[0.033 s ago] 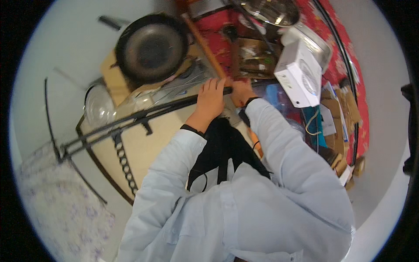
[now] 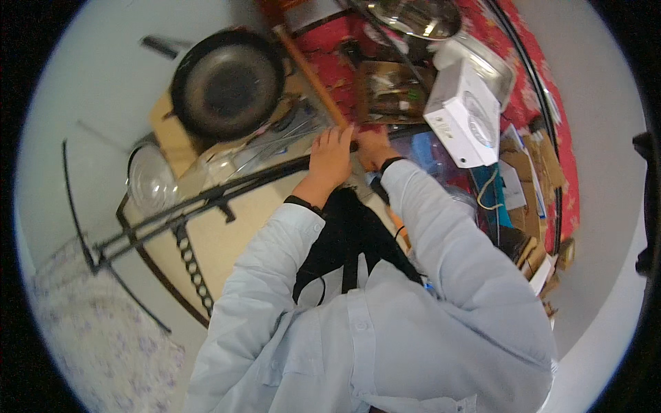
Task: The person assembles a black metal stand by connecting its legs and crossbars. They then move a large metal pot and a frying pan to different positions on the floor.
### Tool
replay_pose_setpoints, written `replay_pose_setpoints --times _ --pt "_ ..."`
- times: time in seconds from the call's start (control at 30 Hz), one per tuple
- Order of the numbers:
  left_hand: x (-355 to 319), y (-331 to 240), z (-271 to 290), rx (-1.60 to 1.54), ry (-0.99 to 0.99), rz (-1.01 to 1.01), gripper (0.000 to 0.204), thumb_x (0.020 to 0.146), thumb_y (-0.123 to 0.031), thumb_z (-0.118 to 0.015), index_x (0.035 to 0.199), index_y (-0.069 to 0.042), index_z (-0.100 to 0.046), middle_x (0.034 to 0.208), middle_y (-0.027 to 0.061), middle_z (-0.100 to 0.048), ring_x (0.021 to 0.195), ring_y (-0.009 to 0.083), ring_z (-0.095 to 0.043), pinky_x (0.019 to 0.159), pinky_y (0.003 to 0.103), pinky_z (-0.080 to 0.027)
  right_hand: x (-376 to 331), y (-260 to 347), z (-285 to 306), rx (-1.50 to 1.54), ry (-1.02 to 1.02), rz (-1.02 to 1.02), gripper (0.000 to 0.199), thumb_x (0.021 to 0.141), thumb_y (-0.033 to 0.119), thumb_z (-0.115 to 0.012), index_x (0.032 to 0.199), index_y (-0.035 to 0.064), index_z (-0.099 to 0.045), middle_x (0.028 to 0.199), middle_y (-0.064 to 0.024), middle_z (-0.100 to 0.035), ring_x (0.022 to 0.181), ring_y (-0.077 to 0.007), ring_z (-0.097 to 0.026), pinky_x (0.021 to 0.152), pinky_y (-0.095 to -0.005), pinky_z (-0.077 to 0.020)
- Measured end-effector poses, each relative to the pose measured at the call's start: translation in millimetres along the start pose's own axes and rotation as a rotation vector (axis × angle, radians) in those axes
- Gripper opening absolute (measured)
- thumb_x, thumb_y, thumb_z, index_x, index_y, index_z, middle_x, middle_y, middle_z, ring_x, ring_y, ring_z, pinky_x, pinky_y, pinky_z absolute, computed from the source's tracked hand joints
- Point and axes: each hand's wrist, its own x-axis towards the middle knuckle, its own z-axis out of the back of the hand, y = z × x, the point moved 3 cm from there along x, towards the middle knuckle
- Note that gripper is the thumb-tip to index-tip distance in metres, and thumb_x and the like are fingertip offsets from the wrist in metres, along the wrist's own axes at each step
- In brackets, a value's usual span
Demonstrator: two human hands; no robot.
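Observation:
Both my hands are on a long black metal tube frame (image 2: 261,174), which looks like a folded clothes rack. It slants from my hands down to the far left, where thin crossbars stick out at its end. My left hand (image 2: 330,157) is closed over the tubes from above. Close to its right, my right hand (image 2: 374,146) is closed round the same frame; its fingertips are partly hidden. From the frame's left part hangs a black strip with a row of round holes (image 2: 190,258).
A black frying pan (image 2: 231,86) and a glass lid (image 2: 151,179) lie beyond the frame. To the right are a white box (image 2: 465,117), a metal tray (image 2: 499,72), a steel bowl (image 2: 420,17) and cardboard pieces (image 2: 527,186) on red patterned cloth. Floral fabric (image 2: 110,337) is at lower left.
The surroundings have shifted slightly left in view. The frame's far left end sits a little lower. Both hands keep their grip.

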Motion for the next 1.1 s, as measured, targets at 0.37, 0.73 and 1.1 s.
replay_pose_setpoints --times 0.37,0.73,1.1 --pt "104 19 -116 -0.644 0.929 -0.014 0.131 0.055 -0.029 -0.087 0.143 -0.012 0.007 0.134 0.0247 -0.038 0.115 0.0332 -0.046 0.096 0.040 -0.037 -5 -32 -27 0.305 -0.048 0.235 0.032 0.067 0.021 -0.063 0.095 0.0083 -0.064 0.102 -0.0125 -0.063 0.104 -0.0307 -0.055 0.095 -0.0475 -0.0362" --pt "105 21 -141 -0.619 1.151 0.422 0.051 0.076 -0.031 -0.070 0.113 -0.006 -0.047 0.068 0.0029 -0.053 0.053 0.0127 -0.051 0.046 0.028 -0.041 -124 -176 -48 2.560 -1.037 -1.090 0.070 0.090 0.032 -0.051 0.143 0.0084 -0.011 0.149 -0.0180 -0.007 0.137 -0.0312 -0.015 0.107 -0.0457 -0.0222" --pt "103 30 -156 -0.476 0.940 0.321 0.062 0.067 -0.044 -0.074 0.102 0.005 -0.057 0.084 0.0146 -0.063 0.068 0.0259 -0.059 0.062 0.035 -0.047 -126 -202 -7 2.748 -1.141 -0.335 0.078 0.088 0.056 -0.042 0.144 0.0114 -0.009 0.144 -0.0162 -0.024 0.136 -0.0357 -0.014 0.103 -0.0617 -0.0092"
